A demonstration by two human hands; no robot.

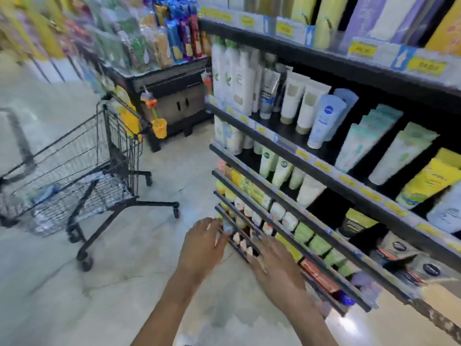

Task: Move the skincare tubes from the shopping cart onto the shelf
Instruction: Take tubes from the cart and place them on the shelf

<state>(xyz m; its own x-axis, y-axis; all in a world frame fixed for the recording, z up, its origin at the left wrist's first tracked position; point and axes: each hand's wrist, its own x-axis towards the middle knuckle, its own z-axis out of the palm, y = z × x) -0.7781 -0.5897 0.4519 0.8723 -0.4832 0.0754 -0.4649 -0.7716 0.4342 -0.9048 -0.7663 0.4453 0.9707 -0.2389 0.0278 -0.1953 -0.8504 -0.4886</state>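
Both hands reached toward the low shelf (294, 236) at lower centre. The left hand (202, 243) and right hand (274, 260) had fingers spread, though blur hid whether either held anything. The shopping cart (82, 171) stood at left; tubes (47, 191) inside were indistinct.

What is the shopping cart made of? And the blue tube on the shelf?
The shopping cart looks like dark-coated metal wire: thin bars form a see-through grid. The blue tube seems soft matte plastic, judging by its flat crimped top and smooth sides, though blur leaves that uncertain.
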